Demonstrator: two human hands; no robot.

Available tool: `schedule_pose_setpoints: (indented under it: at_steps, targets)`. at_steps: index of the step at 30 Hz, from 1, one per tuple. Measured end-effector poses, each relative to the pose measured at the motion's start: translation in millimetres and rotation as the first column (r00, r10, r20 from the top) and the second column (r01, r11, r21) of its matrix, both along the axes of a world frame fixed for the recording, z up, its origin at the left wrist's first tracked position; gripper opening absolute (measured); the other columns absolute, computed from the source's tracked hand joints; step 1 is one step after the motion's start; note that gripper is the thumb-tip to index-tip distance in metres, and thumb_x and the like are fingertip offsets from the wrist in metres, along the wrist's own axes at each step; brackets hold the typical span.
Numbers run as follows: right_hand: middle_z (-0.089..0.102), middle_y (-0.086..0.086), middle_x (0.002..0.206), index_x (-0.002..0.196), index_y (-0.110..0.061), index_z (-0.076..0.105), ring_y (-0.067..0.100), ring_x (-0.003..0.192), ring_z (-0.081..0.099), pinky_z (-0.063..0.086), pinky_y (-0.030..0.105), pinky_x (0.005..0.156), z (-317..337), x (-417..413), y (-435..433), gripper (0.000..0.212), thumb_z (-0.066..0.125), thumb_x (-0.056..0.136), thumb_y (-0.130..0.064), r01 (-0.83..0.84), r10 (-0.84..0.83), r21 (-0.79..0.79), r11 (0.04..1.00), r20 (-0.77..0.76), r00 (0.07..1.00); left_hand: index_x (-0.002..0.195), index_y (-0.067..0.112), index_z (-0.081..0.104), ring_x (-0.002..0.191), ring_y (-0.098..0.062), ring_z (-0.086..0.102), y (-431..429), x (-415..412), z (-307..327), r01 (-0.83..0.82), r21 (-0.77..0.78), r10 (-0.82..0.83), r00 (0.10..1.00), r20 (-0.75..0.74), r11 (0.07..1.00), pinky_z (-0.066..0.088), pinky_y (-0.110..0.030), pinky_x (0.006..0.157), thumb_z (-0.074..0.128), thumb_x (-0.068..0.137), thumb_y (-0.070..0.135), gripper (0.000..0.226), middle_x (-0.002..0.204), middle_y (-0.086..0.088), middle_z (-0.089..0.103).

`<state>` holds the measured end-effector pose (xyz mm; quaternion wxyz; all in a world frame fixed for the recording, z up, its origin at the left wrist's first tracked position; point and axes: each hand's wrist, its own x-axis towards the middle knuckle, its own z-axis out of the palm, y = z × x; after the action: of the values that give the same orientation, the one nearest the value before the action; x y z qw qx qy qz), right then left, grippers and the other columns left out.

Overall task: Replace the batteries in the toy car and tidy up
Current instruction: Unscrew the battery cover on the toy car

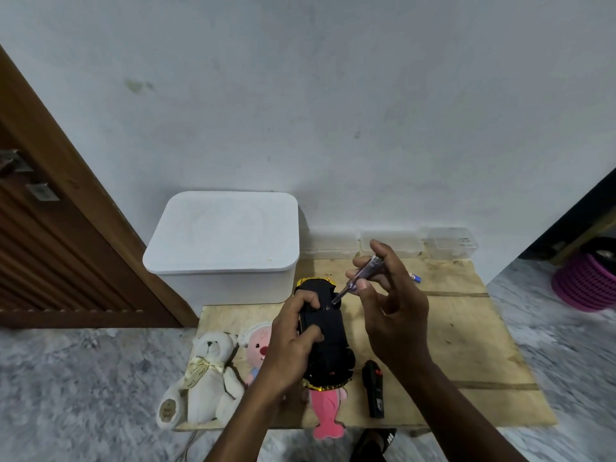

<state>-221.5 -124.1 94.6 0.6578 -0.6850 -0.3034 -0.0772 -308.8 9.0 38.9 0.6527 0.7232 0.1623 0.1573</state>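
Note:
A black toy car (328, 338) with gold trim lies upside down over the wooden board (466, 345), underside facing me. My left hand (293, 338) grips its left side, thumb and fingers pressed on the underside. My right hand (390, 308) holds a clear purple-handled screwdriver (361, 276) tilted down to the left, its tip touching the car's underside near the far end. A small blue battery (415, 277) lies on the board behind my right hand. A black remote control (374, 388) lies to the right of the car.
A white lidded bin (223, 245) stands at the back left. Two clear plastic containers (390, 243) (453, 243) sit against the wall. A white teddy bear (206, 378), a pink plush (258, 345) and a pink fish toy (326, 411) lie at the board's front left. A purple basket (586, 281) stands far right.

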Motion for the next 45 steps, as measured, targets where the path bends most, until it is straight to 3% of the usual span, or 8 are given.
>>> schedule_pose_setpoints:
  at_steps: [6,14,19,22,26,37,41,45]
  targets:
    - [0.062,0.001,0.105,0.126,-0.042,0.057,0.023,0.096,0.068,0.063,0.037,0.063,5.8,-0.4,0.1,0.068,0.071,0.083,0.010,0.006,-0.007,0.010,1.000,0.081,0.997,0.095,0.023,0.052,0.075,-0.021,0.049,-1.1,0.9,1.9,0.005,-0.011,-0.005,1.000,0.012,1.000,0.038,-0.038,0.059,0.055,0.060,0.028,0.035,0.091,-0.008,0.057]
    - [0.069,-0.008,0.113,0.137,-0.026,0.050,0.015,0.106,0.070,0.061,0.031,0.078,4.0,-3.3,-1.4,0.064,0.062,0.087,0.013,-0.046,0.045,0.029,0.999,0.012,0.999,0.094,0.026,0.053,0.078,-0.019,0.049,-4.1,-1.7,-0.5,0.016,0.006,-0.016,1.000,0.018,1.000,0.039,-0.036,0.062,0.055,0.059,0.028,0.034,0.094,-0.005,0.056]
    - [0.061,0.002,0.112,0.124,-0.031,0.057,0.024,0.096,0.067,0.063,0.041,0.069,4.5,-1.9,-2.8,0.061,0.068,0.083,0.013,-0.028,0.025,0.035,0.999,0.104,0.994,0.092,0.027,0.052,0.079,-0.016,0.048,-5.6,-2.4,2.1,0.015,0.003,-0.015,0.999,0.032,1.000,0.038,-0.032,0.063,0.055,0.058,0.030,0.034,0.094,-0.002,0.056]
    - [0.065,0.009,0.114,0.129,-0.027,0.055,0.021,0.101,0.070,0.063,0.037,0.075,3.3,-3.8,-2.7,0.061,0.062,0.086,0.015,-0.038,0.034,0.042,0.998,0.099,0.994,0.090,0.028,0.052,0.078,-0.016,0.047,-5.3,-2.0,3.7,0.020,-0.005,-0.020,0.999,0.038,1.000,0.037,-0.030,0.061,0.055,0.058,0.030,0.033,0.093,-0.002,0.056]
    - [0.068,0.007,0.117,0.136,-0.016,0.050,0.020,0.107,0.070,0.061,0.031,0.080,4.3,-7.0,-2.5,0.062,0.061,0.085,0.017,-0.054,0.049,0.065,0.996,0.081,0.996,0.089,0.027,0.051,0.074,-0.014,0.046,-7.1,-2.8,4.9,0.021,-0.009,-0.021,0.999,0.051,1.000,0.036,-0.028,0.059,0.055,0.057,0.030,0.032,0.090,-0.002,0.055]
    - [0.062,0.005,0.131,0.134,-0.021,0.050,0.024,0.097,0.070,0.061,0.036,0.073,3.4,-6.2,-6.7,0.060,0.060,0.086,0.013,-0.077,0.073,0.027,0.997,0.111,0.991,0.090,0.026,0.051,0.072,-0.016,0.045,-8.5,-4.1,5.9,0.022,-0.022,-0.021,0.998,0.056,1.000,0.036,-0.031,0.057,0.054,0.060,0.025,0.031,0.088,-0.009,0.054]
    - [0.057,0.006,0.118,0.126,-0.030,0.057,0.030,0.092,0.068,0.062,0.039,0.065,2.9,-3.0,-6.5,0.063,0.072,0.080,0.009,-0.065,0.059,0.032,0.997,0.173,0.983,0.091,0.024,0.051,0.073,-0.018,0.046,-5.1,-3.8,5.8,0.013,-0.010,-0.012,0.998,0.059,1.000,0.036,-0.032,0.057,0.055,0.059,0.027,0.033,0.088,-0.011,0.055]
    - [0.066,0.006,0.109,0.130,-0.032,0.054,0.023,0.099,0.071,0.063,0.041,0.072,1.9,-4.1,-5.0,0.062,0.063,0.086,0.010,-0.046,0.043,0.021,0.999,0.138,0.990,0.090,0.025,0.051,0.074,-0.016,0.045,-4.7,-2.9,4.5,0.019,-0.013,-0.018,0.998,0.055,1.000,0.035,-0.031,0.059,0.055,0.058,0.027,0.033,0.088,-0.005,0.054]
